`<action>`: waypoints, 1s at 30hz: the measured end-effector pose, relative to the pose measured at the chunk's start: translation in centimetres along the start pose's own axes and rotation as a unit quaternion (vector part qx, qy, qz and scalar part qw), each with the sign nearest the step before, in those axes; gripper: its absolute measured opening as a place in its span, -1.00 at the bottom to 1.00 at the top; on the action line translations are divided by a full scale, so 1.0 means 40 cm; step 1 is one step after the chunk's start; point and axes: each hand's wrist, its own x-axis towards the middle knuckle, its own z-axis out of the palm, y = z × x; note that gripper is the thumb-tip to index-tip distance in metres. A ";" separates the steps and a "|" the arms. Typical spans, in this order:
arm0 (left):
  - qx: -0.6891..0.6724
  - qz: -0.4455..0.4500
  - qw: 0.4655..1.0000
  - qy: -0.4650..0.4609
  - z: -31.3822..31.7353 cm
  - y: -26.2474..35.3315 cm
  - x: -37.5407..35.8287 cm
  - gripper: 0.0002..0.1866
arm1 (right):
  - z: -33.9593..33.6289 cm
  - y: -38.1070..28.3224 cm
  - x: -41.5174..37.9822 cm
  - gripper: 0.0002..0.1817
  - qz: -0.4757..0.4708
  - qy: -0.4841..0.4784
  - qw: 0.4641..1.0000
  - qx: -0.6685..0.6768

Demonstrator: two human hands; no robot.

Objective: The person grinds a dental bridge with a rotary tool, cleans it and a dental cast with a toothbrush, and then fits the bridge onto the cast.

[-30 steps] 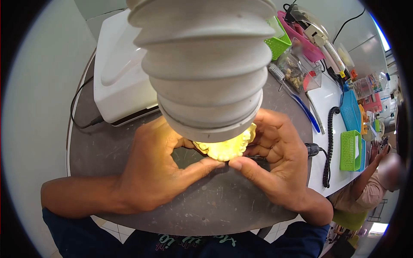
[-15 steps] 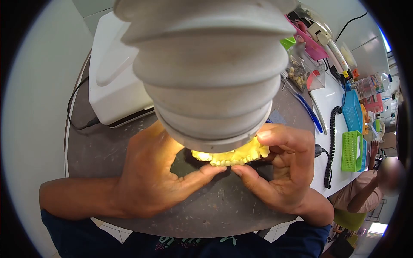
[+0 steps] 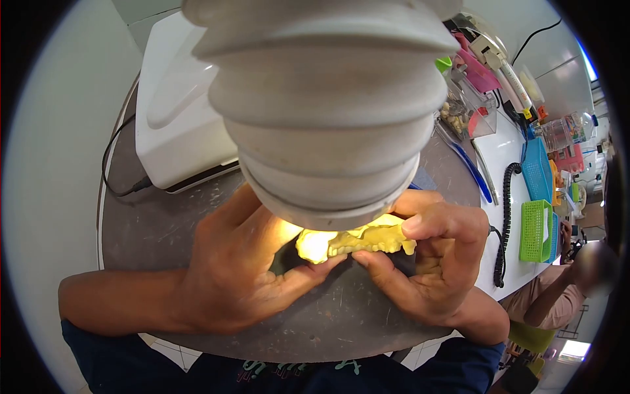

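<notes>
A yellowish dental model [image 3: 374, 240] with a row of teeth shows under the rim of a large ribbed white hose [image 3: 328, 131], brightly lit from above. My left hand [image 3: 243, 262] grips its left end, the thumb tip at the lower edge; the hose hides part of the fingers. At the right end, my right hand [image 3: 433, 256] pinches the model with the index finger on top and the thumb at its lower edge. The model is held over the dark grey table [image 3: 328, 328].
A white machine [image 3: 184, 111] stands at the back left with a black cable. At the right are a blue-handled tool [image 3: 474, 172], a coiled black cord [image 3: 508, 223], a green basket [image 3: 537, 231], a blue basket [image 3: 538, 172] and a bottle [image 3: 561, 131]. Another person [image 3: 548, 295] sits at the far right.
The model has tilted in my hands, showing more of its side, and its left end looks brighter. My right fingers have shifted slightly right. The hose appears a little further right.
</notes>
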 end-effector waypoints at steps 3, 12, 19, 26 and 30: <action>-0.003 0.002 1.000 0.002 -0.001 -0.001 0.002 -0.58 | 0.001 -0.003 0.003 -0.44 0.004 -0.001 1.000 -0.001; -0.104 -0.090 0.990 0.015 0.007 0.003 -0.001 -0.56 | -0.004 -0.016 0.004 -0.47 0.050 -0.002 0.998 0.044; -0.261 -0.214 0.941 0.021 -0.005 0.024 0.030 -0.61 | -0.031 -0.036 0.012 -0.37 0.056 -0.071 0.996 -0.021; -0.369 -0.279 0.886 0.013 -0.012 0.021 0.031 -0.68 | -0.011 -0.019 0.008 -0.53 -0.007 -0.019 0.995 -0.097; -0.419 -0.319 0.850 -0.014 -0.021 0.025 0.037 -0.71 | -0.028 -0.020 0.024 -0.41 -0.022 -0.104 0.989 -0.107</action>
